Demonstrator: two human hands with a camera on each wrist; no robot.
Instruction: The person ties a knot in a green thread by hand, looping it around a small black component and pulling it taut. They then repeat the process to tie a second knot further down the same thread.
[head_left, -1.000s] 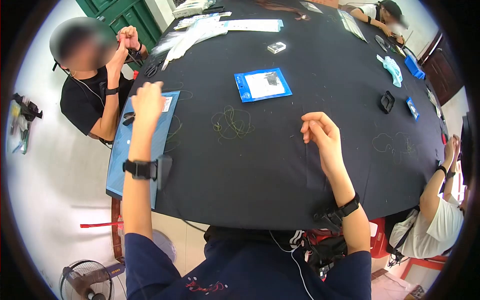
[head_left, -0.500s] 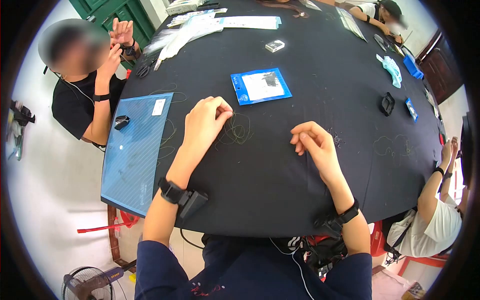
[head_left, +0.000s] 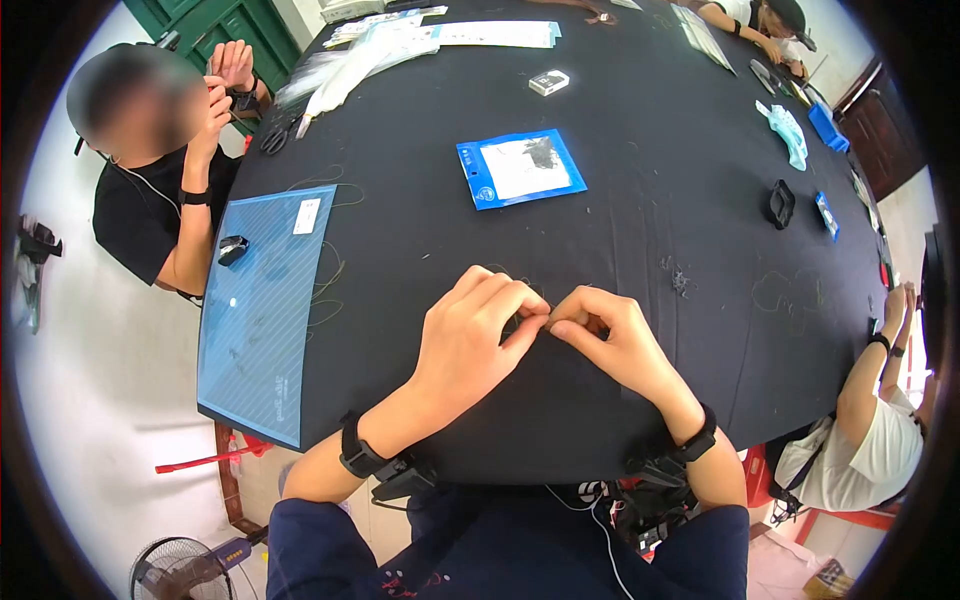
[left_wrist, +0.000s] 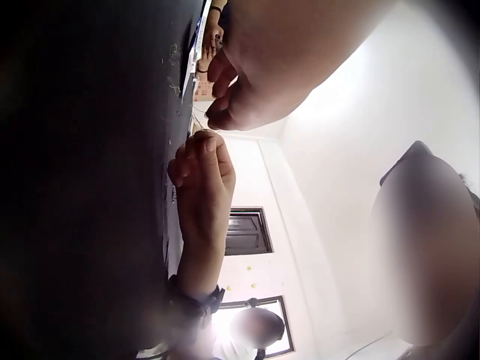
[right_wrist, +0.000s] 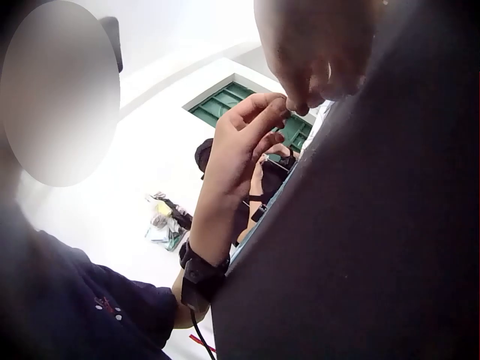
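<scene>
In the head view the left hand (head_left: 470,335) and the right hand (head_left: 620,345) meet fingertip to fingertip above the black tablecloth. Thumb and index finger of the left hand pinch a thin greenish thread (head_left: 513,324), part of which shows behind its fingers. The right hand's thumb and index finger are also closed together at the thread; what lies between them is too small to make out. Both wrist views show the two hands close to each other, the left hand (right_wrist: 240,142) with its thumb and index tips together.
A blue-and-white packet (head_left: 522,170) lies beyond the hands, a small white box (head_left: 549,82) farther back. At left is a blue sheet (head_left: 262,330) with a black clip (head_left: 232,250); loose threads (head_left: 790,292) and a black tray (head_left: 781,204) are at right. Other people sit around the table.
The left hand has come from above the blue sheet to the thread and carried it toward the right and nearer the body. The right hand has moved left and down to meet it.
</scene>
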